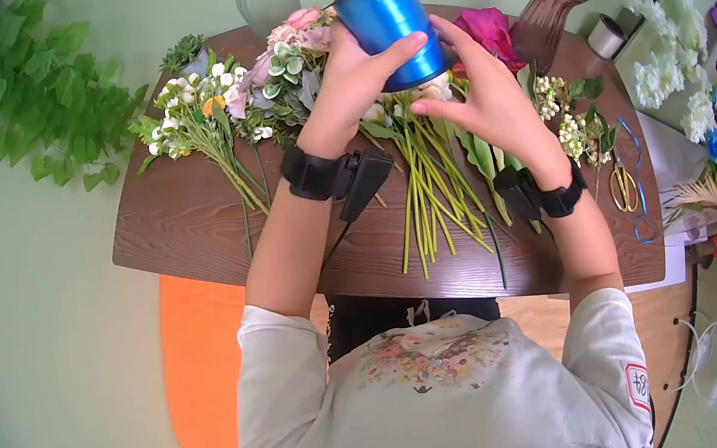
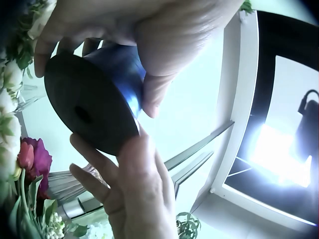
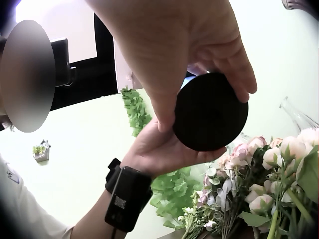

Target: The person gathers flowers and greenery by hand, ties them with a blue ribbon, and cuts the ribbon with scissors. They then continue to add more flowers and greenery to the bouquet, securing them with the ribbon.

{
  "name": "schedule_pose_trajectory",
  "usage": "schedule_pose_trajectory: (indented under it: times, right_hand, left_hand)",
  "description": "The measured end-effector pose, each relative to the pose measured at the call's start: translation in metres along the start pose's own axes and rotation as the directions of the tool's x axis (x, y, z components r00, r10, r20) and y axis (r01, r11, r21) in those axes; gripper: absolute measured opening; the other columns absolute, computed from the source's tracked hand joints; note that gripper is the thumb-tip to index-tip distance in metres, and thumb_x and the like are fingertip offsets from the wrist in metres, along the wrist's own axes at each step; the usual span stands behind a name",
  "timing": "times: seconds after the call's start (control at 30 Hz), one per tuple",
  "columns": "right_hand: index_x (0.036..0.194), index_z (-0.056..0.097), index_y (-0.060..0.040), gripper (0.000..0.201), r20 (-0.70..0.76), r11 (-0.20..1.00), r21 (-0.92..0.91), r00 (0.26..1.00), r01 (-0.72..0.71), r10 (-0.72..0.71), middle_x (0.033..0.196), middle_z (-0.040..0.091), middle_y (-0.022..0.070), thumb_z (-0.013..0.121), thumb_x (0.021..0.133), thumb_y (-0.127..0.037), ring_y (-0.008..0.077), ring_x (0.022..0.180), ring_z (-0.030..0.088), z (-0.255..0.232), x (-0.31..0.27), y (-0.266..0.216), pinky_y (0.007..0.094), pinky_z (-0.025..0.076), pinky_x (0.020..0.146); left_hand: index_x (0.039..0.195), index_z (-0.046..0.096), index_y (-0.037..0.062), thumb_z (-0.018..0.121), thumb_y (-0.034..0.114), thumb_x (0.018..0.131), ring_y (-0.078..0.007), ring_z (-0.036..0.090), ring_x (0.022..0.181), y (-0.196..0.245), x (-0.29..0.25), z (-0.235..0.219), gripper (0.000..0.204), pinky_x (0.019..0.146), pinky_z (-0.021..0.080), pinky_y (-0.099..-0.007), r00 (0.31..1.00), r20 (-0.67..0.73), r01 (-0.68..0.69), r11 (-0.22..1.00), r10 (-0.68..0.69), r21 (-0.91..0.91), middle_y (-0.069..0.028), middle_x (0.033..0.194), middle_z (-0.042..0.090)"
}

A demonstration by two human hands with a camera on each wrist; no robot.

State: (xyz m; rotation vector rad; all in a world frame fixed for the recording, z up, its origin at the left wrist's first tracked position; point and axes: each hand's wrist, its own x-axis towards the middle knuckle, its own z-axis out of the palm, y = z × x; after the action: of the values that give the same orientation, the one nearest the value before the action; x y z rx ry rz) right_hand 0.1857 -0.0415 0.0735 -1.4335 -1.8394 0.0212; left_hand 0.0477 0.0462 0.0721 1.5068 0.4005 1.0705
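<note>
A blue ribbon spool [image 1: 391, 31] with dark end discs is held up, tilted, above the table. My left hand [image 1: 352, 83] grips it from the left, thumb across the blue ribbon; the left wrist view shows this thumb on the spool [image 2: 122, 74]. On the other side, my right hand [image 1: 488, 105] is spread beside the spool, fingers near its edge and thumb apart below it in the head view. In the right wrist view the dark disc [image 3: 212, 112] lies between my right thumb and fingers; whether they touch it is unclear.
Green stems [image 1: 434, 204] and flowers cover the middle of the dark table [image 1: 181, 203]. A clear vase [image 1: 267, 0] and a brownish glass vase [image 1: 544, 14] stand at the back. Gold scissors [image 1: 623, 187] and a loose blue ribbon [image 1: 640, 184] lie at the right.
</note>
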Motion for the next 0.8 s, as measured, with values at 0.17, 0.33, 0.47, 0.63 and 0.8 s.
schedule_pose_trajectory:
  times: [0.17, 0.33, 0.47, 0.63, 0.8]
  right_hand:
    - [0.122, 0.028, 0.0043, 0.079, -0.025, 0.984, 0.156, 0.996, -0.085, 0.09, 0.113, 0.046, 0.02, 0.071, 0.063, -0.025, 0.0251, 0.103, 0.048, -0.001, 0.011, 0.007, 0.034, 0.04, 0.085]
    - [0.121, 0.03, 0.004, 0.078, 0.184, 0.575, 0.789, 0.976, -0.216, 0.115, 0.114, 0.045, 0.0146, 0.069, 0.066, -0.035, 0.0233, 0.105, 0.046, -0.009, 0.016, 0.042, 0.0356, 0.038, 0.089]
    - [0.121, 0.032, 0.0006, 0.077, 0.283, 0.076, 0.957, 0.957, -0.279, -0.055, 0.119, 0.041, 0.0185, 0.066, 0.066, -0.042, 0.0303, 0.108, 0.042, -0.006, 0.015, 0.063, 0.0415, 0.033, 0.094]
    - [0.125, 0.025, -0.0005, 0.094, 0.328, -0.215, 0.91, 0.933, -0.354, -0.149, 0.124, 0.033, 0.0227, 0.069, 0.058, -0.05, 0.0388, 0.112, 0.036, -0.008, 0.012, 0.08, 0.0466, 0.031, 0.095]
    - [0.127, 0.021, -0.0007, 0.103, 0.3, -0.351, 0.869, 0.936, -0.348, -0.184, 0.12, 0.032, 0.0302, 0.068, 0.053, -0.057, 0.0404, 0.099, 0.047, -0.001, 0.012, 0.081, 0.0478, 0.038, 0.087]
  left_hand:
    - [0.124, 0.025, 0.0029, 0.05, 0.025, 0.083, -0.0142, 0.045, 0.102, 0.017, 0.002, 0.0, 0.053, 0.082, 0.04, -0.0261, 0.982, 0.132, 0.135, 0.991, -0.134, 0.0, -0.0054, 0.112, 0.044]
    - [0.123, 0.037, 0.0065, 0.049, 0.023, 0.083, -0.0112, 0.047, 0.1, 0.017, 0.006, -0.018, 0.045, 0.076, 0.041, -0.0244, 0.974, 0.172, 0.156, 0.987, -0.15, -0.023, -0.0063, 0.117, 0.046]
    - [0.127, 0.031, 0.0074, 0.057, 0.021, 0.077, -0.0149, 0.043, 0.107, 0.019, 0.007, -0.016, 0.058, 0.084, 0.039, -0.027, 0.987, 0.152, 0.041, 0.994, -0.056, 0.104, -0.0072, 0.119, 0.044]
    - [0.132, 0.011, 0.0122, 0.067, 0.013, 0.065, -0.0256, 0.034, 0.116, 0.014, 0.011, -0.015, 0.088, 0.091, 0.035, -0.0358, 0.981, 0.167, -0.124, 0.985, 0.102, 0.123, -0.009, 0.133, 0.024]
    - [0.133, -0.001, 0.0126, 0.076, 0.021, 0.05, -0.0314, 0.016, 0.125, 0.024, 0.009, 0.001, 0.113, 0.098, 0.023, -0.0437, 0.877, 0.366, -0.456, 0.782, 0.313, 0.425, -0.0148, 0.136, 0.009]
